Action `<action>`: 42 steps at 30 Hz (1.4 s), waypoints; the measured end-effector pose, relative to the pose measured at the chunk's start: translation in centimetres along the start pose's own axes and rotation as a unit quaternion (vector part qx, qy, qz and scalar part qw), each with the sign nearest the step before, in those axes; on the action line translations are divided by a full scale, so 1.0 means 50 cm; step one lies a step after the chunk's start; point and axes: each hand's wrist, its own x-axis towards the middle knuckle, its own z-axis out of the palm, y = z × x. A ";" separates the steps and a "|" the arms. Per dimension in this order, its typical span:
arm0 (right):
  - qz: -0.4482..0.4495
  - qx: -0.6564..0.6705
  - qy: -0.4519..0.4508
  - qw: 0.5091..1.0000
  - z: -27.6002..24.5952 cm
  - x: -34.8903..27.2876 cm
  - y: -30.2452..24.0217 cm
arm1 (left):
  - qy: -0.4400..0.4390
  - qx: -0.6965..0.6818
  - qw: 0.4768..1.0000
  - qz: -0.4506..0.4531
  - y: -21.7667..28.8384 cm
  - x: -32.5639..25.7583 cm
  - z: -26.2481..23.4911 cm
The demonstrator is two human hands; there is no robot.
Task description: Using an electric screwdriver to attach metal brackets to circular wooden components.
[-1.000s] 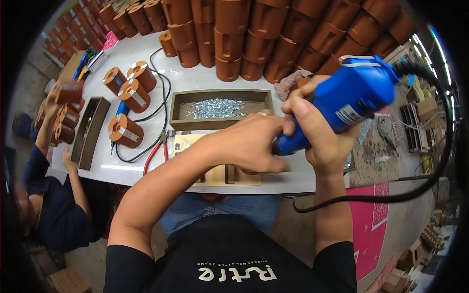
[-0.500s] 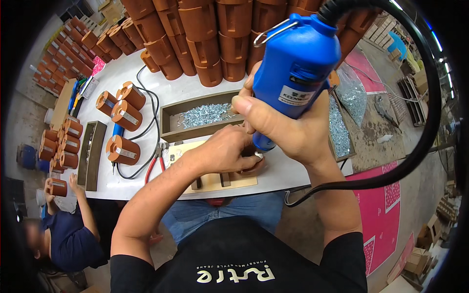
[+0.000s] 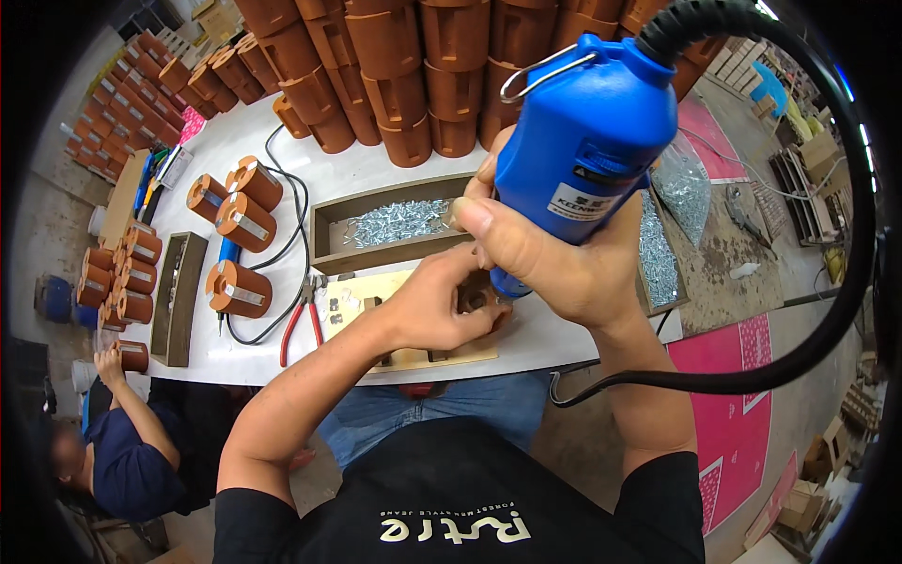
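My right hand (image 3: 564, 268) is wrapped round a blue electric screwdriver (image 3: 587, 150), held upright with its nose down. Its lower end meets a brown cylindrical part (image 3: 505, 317), mostly hidden by my hands. My left hand (image 3: 437, 305) curls round that part and steadies it above a cream board (image 3: 474, 354) at the table's front edge. Dark brown blocks (image 3: 438, 356) sit on the board under my left wrist. The screwdriver's bit is hidden from view.
Beyond my hands lies a wooden tray (image 3: 319, 252) of small screws, with pliers (image 3: 289, 336) nearby. Brown cylinders (image 3: 399, 94) are stacked behind; several more (image 3: 246, 221) stand left. A black cable (image 3: 752, 376) loops right. A co-worker (image 3: 141, 451) sits at lower left, holding a cylinder (image 3: 133, 355).
The screwdriver and my right hand have shifted slightly right. My left fingers have moved a little on the brown part. The co-worker's cylinder has moved right, with one hand now showing.
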 end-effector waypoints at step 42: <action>-0.040 -0.052 0.192 0.979 -0.124 0.015 -0.120 | 0.023 0.426 0.890 0.162 0.071 0.085 0.082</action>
